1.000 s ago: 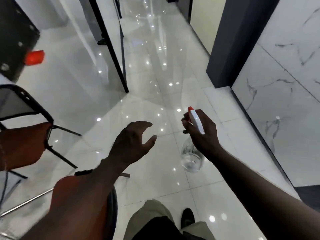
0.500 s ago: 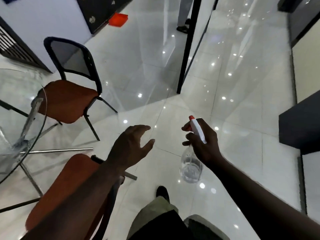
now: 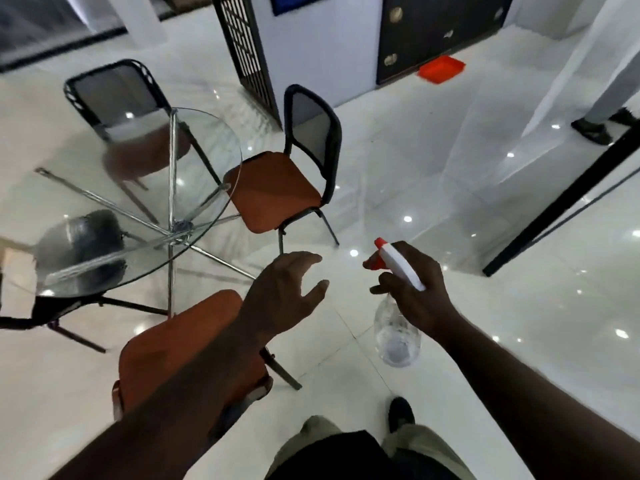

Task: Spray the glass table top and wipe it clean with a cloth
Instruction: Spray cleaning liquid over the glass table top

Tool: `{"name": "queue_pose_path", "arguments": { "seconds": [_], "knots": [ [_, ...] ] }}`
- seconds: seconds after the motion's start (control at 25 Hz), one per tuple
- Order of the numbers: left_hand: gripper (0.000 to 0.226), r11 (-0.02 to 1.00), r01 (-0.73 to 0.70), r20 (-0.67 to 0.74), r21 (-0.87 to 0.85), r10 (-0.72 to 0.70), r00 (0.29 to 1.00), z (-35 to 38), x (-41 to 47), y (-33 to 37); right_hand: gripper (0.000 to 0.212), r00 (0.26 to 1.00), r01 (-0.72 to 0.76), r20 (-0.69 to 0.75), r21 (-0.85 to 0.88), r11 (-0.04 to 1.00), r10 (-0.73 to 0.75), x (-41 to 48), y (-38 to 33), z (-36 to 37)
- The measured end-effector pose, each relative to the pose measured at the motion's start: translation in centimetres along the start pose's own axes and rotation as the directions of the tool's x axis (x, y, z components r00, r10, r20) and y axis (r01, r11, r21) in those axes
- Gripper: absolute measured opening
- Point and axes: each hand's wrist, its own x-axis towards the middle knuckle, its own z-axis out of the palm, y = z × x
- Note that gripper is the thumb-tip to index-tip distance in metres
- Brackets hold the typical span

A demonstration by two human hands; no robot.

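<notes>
The right hand (image 3: 417,294) is clamped round the neck of the spray bottle (image 3: 398,336), a finger at the trigger and the nozzle forward, ready for spraying. The left hand (image 3: 287,294) hangs apart from it, fingers spread, holding nothing, and no cloth is visible. The round glass desk (image 3: 214,147) stands to the left, well apart from both hands, its near rim blocked by an orange chair (image 3: 166,344); open floor (image 3: 433,188) lies ahead.

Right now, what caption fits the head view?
Right hand grips a spray bottle, left hand open, near a round glass table.
</notes>
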Motion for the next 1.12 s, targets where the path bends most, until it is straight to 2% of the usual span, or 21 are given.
{"name": "queue_pose_path", "arguments": {
  "seconds": [0.16, 0.36, 0.48, 0.6, 0.68, 0.84, 0.96, 1.04, 1.12],
  "knots": [
    [0.046, 0.985, 0.171, -0.075, 0.023, -0.169, 0.983, -0.1, 0.6, -0.1, 0.032, 0.960, 0.000, 0.280, 0.002, 1.000, 0.000, 7.7, 0.5, 0.4],
    [0.043, 0.914, 0.406, -0.215, 0.004, -0.396, 0.893, -1.6, 0.8, -4.1, 0.030, 0.867, 0.095, 0.496, -0.063, 0.994, -0.051, 15.5, 2.2, 6.3],
    [0.041, 0.870, 0.493, -0.250, -0.015, -0.480, 0.841, -1.8, 1.8, -8.3, 0.031, 0.825, 0.052, 0.566, -0.063, 0.997, -0.007, 19.2, 3.6, 11.0],
    [0.039, 0.818, 0.566, -0.242, -0.104, -0.572, 0.783, -2.8, 3.3, -12.6, 0.029, 0.797, 0.007, 0.601, -0.108, 0.994, 0.059, 22.7, 4.2, 15.4],
    [0.041, 0.803, 0.586, -0.242, -0.112, -0.594, 0.767, -3.4, 4.1, -15.1, 0.028, 0.776, -0.005, 0.623, -0.141, 0.990, 0.093, 24.8, 4.2, 17.7],
    [0.047, 0.722, 0.665, -0.241, -0.191, -0.691, 0.681, -5.0, 6.3, -19.7, 0.032, 0.735, 0.002, 0.672, -0.138, 0.990, 0.092, 29.3, 4.5, 22.1],
    [0.047, 0.696, 0.693, -0.264, -0.188, -0.716, 0.647, -5.7, 7.6, -22.3, 0.025, 0.686, 0.006, 0.721, -0.143, 0.990, 0.100, 33.1, 5.3, 25.6],
    [0.050, 0.648, 0.741, -0.215, -0.179, -0.760, 0.613, -5.7, 8.1, -24.3, 0.026, 0.643, 0.022, 0.757, -0.172, 0.985, 0.118, 35.2, 6.6, 28.3],
    [0.055, 0.554, 0.811, -0.144, -0.191, -0.833, 0.535, -5.4, 9.0, -26.7, 0.020, 0.601, 0.081, 0.792, -0.196, 0.977, 0.109, 37.7, 8.9, 31.5]
  ]
}}
